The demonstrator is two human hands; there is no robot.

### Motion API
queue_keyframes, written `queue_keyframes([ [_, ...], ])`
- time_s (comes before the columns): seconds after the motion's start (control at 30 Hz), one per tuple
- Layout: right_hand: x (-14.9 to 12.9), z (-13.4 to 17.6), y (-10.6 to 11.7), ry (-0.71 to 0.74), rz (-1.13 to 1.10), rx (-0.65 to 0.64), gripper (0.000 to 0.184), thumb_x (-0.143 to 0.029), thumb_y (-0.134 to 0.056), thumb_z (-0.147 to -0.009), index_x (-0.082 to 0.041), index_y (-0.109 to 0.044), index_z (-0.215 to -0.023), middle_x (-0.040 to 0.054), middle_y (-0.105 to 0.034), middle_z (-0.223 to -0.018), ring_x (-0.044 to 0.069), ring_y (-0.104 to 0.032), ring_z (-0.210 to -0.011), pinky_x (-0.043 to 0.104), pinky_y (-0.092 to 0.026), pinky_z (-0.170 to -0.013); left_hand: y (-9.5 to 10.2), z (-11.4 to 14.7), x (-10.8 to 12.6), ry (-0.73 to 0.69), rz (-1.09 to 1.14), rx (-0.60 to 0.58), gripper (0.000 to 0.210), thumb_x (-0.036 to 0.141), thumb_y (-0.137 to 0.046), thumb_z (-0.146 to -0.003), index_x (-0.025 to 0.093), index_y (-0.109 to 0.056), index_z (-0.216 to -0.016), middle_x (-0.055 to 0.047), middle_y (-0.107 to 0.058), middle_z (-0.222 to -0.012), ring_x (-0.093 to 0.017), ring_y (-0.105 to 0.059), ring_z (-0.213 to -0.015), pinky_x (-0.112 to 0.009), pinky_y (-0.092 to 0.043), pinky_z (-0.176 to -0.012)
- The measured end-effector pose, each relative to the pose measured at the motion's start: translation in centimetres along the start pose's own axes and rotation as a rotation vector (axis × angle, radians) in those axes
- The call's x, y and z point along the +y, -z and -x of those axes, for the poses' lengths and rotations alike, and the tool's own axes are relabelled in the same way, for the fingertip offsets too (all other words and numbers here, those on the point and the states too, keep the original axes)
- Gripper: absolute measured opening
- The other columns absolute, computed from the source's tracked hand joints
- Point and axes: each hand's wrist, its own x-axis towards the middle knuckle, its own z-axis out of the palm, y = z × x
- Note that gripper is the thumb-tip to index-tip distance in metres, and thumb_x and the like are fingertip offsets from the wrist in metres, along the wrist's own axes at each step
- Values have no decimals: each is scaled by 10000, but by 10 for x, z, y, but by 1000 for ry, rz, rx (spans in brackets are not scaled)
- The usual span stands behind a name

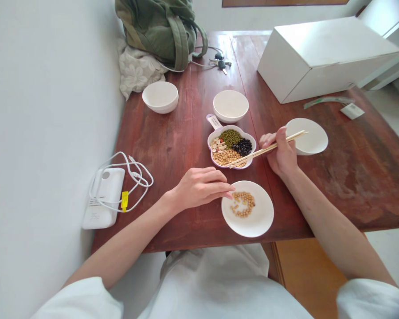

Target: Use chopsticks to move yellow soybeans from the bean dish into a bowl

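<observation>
My right hand [281, 153] is closed around a pair of wooden chopsticks [261, 151]. Their tips reach left over the soybeans [224, 157] in a flower-shaped divided dish [212, 148]. That dish also holds mung beans [230, 138], black beans [242, 147] and peanuts [217, 144] in separate sections. At the left rim of the nearest white bowl [261, 221], my left hand [206, 188] pinches the edge, its fingertips just over the inside. Soybeans [244, 208] lie in a loose ring on the bottom of this bowl.
White bowls stand at the back left [160, 98], behind the dish [231, 107] and beside my right hand [310, 137]. A power bank [108, 190] with a white cable lies by the wall. Farther back are a green bag [156, 33], keys [221, 64] and a white box [319, 57].
</observation>
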Motion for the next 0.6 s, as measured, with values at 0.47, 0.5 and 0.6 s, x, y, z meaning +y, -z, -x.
queue_keyframes([
  [0.47, -15, 6, -5, 3, -151, 16, 658, -808, -641, -889, -253, -705, -542, 21, -501, -618, 113, -481, -496, 290, -243, -385, 0, 8, -14, 445, -59, 51, 171, 300, -645, -1024, 199, -758, -1103, 1, -727, -823, -85, -595, -633, -222, -465, -635],
  [0.5, -15, 7, -6, 9, -147, 28, 646, -803, -655, -882, -252, -713, -550, 20, -511, -643, 111, -494, -502, 287, -256, -377, 0, 8, -14, 466, -65, 25, 179, 310, -648, -1023, 201, -754, -1116, 6, -722, -822, -85, -592, -632, -220, -463, -636],
  [0.6, -13, 10, -7, 79, -99, 23, 600, -761, -670, -901, -252, -748, -595, 30, -543, -665, 131, -543, -526, 294, -333, -377, -1, 7, -15, 508, -82, -42, 185, 328, -645, -1022, 204, -742, -1119, 10, -708, -839, -88, -593, -645, -219, -462, -642],
])
